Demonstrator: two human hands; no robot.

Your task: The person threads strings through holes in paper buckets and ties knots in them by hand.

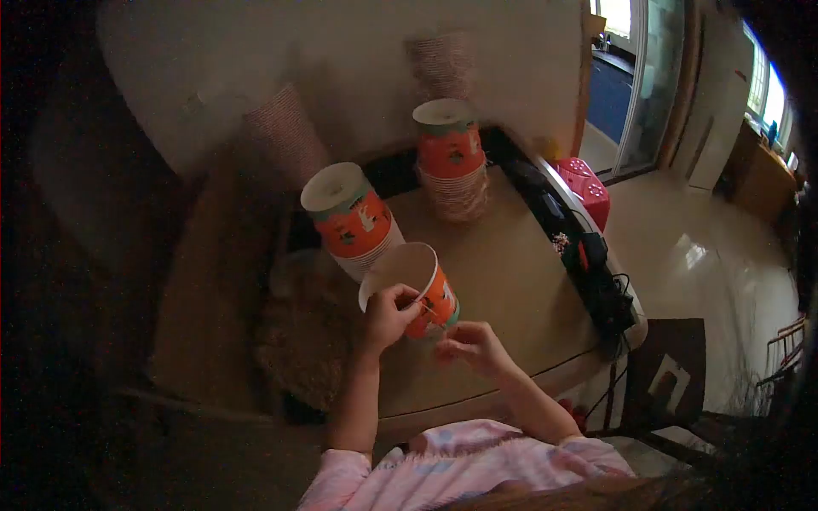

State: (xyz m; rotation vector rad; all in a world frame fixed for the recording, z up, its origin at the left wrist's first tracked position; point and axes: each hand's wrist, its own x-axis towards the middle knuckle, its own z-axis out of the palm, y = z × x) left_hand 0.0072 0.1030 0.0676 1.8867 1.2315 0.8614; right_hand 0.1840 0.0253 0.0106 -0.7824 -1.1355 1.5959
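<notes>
A paper bucket (440,298) with an orange print, a green band and a white inside is tilted, its mouth toward the upper left. My left hand (392,315) pinches its near rim, thumb and fingers closed on the wall. A thin pale strip shows by those fingertips. Close to the bucket's base is my right hand (473,345), its fingers drawn together in a pinch; whatever they hold is too small to make out. Just beyond the bucket stands a stack of matching paper buckets (351,217), nested upside down. Farther back is a second such stack (452,157).
The beige tabletop (520,264) has a dark border. Black adapters and cables (596,264) lie along its right side. Two blurry tall stacks (285,132) (440,64) show against the wall. A pink stool (584,187) stands beyond the right edge.
</notes>
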